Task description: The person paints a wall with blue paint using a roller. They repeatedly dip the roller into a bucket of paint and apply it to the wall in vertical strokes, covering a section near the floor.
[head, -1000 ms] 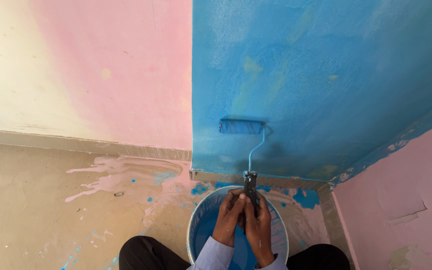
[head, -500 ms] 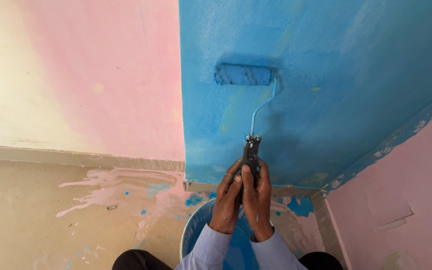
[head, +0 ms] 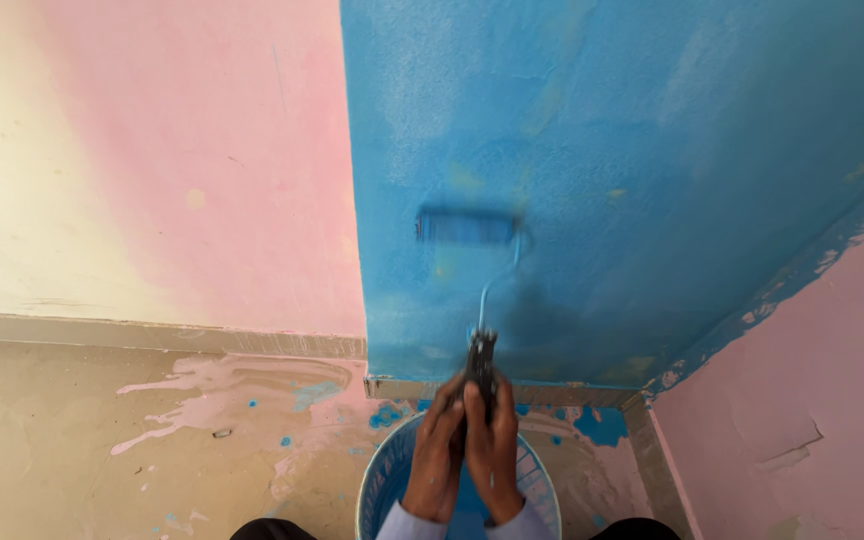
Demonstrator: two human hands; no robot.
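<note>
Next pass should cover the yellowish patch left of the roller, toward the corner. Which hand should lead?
Probably the left hand: it grips the roller handle on the corner side, nearer the patch. The right hand clasps the other side.

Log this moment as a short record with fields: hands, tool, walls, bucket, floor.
left hand: wrapped around the roller's handle
right hand: wrapped around the same handle, beside the left
paint roller: sleeve flat against the blue wall, blurred
blue wall: patchy blue coat, yellowish spots showing
pink wall: left of the corner, fading to cream
bucket: under the hands, blue inside
floor: pink spill and blue drips
</note>
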